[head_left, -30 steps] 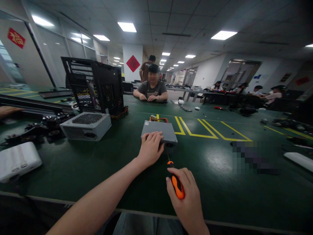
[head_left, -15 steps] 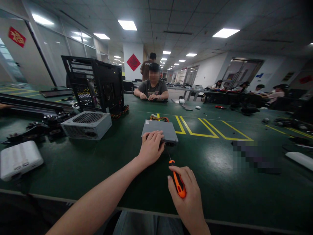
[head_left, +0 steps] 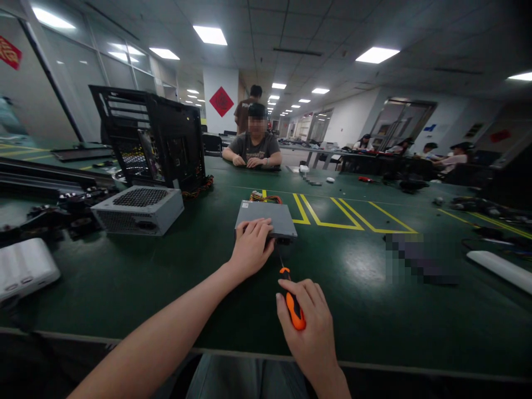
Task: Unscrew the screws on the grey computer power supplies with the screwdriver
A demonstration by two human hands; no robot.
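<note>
Two bare hands work at the near middle of a long dark green desk [head_left: 174,266]. The left hand [head_left: 249,246] lies flat, fingers spread and pressed down, on the near edge of one flat grey metal box [head_left: 268,217], which rests on the desk straight ahead with a bundle of yellow and orange wires [head_left: 266,197] showing at its far side. The right hand [head_left: 307,327], nearer and just to the right, has its grip curled tight around the orange and black handle of one screwdriver [head_left: 292,302]; the thin shaft points away toward the box's near face, though whether the tip touches it cannot be told.

To the left of the box, well apart, sits one silver perforated power supply unit [head_left: 139,208]. Just behind that stands one black open computer case [head_left: 149,138], upright. At the near left edge lies one white rectangular plastic block [head_left: 25,266], and between it and the power unit is a heap of small black parts [head_left: 62,210], too jumbled to count. Yellow painted lines [head_left: 332,213] mark the desk to the right of the box. At the far right lies one white elongated object [head_left: 499,266]. One person in a grey shirt [head_left: 253,147] sits across the desk at the far side with both forearms on it, another stands behind, and several more sit at desks far right.
</note>
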